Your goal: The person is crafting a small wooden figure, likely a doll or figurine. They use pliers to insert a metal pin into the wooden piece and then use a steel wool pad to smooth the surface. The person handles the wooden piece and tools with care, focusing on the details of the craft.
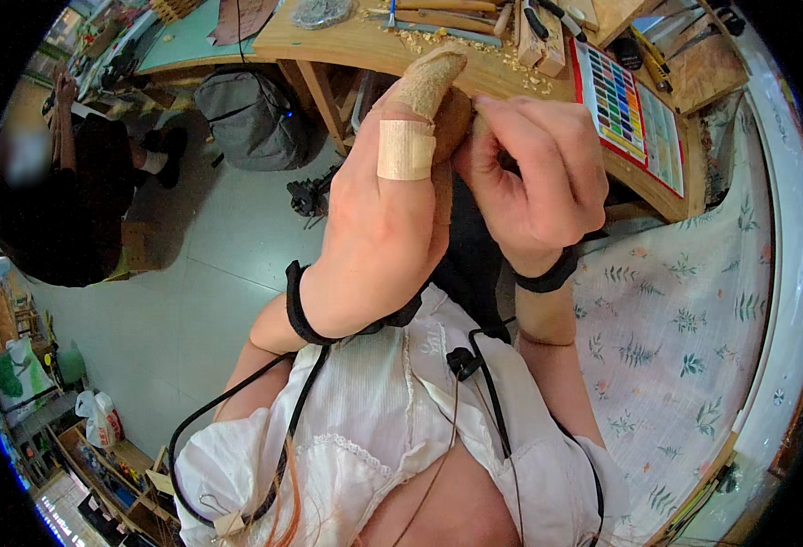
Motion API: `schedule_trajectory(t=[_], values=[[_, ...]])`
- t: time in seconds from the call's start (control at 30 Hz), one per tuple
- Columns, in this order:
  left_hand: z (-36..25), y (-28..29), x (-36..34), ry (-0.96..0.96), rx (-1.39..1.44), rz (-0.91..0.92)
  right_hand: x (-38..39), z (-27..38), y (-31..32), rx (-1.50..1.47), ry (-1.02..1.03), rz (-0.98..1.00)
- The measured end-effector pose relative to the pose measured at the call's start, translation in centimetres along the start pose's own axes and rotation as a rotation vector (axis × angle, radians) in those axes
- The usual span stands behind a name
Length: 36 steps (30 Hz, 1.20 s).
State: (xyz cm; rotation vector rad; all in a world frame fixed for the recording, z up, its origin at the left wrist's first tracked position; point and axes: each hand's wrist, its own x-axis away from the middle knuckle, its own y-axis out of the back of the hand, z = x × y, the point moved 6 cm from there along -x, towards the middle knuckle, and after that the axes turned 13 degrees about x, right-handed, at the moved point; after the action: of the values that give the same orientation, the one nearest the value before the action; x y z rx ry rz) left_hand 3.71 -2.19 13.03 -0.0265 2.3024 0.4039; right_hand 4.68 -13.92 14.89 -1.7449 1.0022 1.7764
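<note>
My left hand (374,228) is raised in front of my chest at the table's edge, its fingers curled. A tan, suede-like guard (426,84) covers its thumb, and a beige adhesive bandage (406,150) sits below that. A brown, rounded thing (453,126) shows between my hands, against the left fingers; its kind cannot be made out. Close on its right, my right hand (538,173) is closed, thumb and forefinger pinched together at its edge. Whatever lies in that pinch is hidden. Black bands circle both wrists.
The wooden workbench (356,46) carries wood shavings, carving tools (447,16), a wooden block (540,47) and a paint set (611,100). A grey backpack (251,118) stands on the floor. Another person (64,201) sits at the left. Leaf-patterned cloth (675,337) hangs at the right.
</note>
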Motion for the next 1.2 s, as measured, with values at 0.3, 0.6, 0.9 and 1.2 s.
schedule_trajectory(t=[0.3,0.6,0.9,1.2], values=[[2.5,-1.2,0.5,0.371,0.572,0.3,-1.2,-2.8,0.2,-0.205,-0.216,0.147],[3.4,-1.2,-0.2,0.558,1.0,0.235,1.1,-4.5,-1.9,-1.041,-0.902,0.319],[4.9,-1.2,-0.6,0.579,1.179,0.169,1.7,-4.2,-1.7,-1.26,-0.97,0.339],[7.3,-0.7,0.4,0.769,1.309,0.09,0.5,-5.0,-2.0,-1.511,-0.887,0.295]])
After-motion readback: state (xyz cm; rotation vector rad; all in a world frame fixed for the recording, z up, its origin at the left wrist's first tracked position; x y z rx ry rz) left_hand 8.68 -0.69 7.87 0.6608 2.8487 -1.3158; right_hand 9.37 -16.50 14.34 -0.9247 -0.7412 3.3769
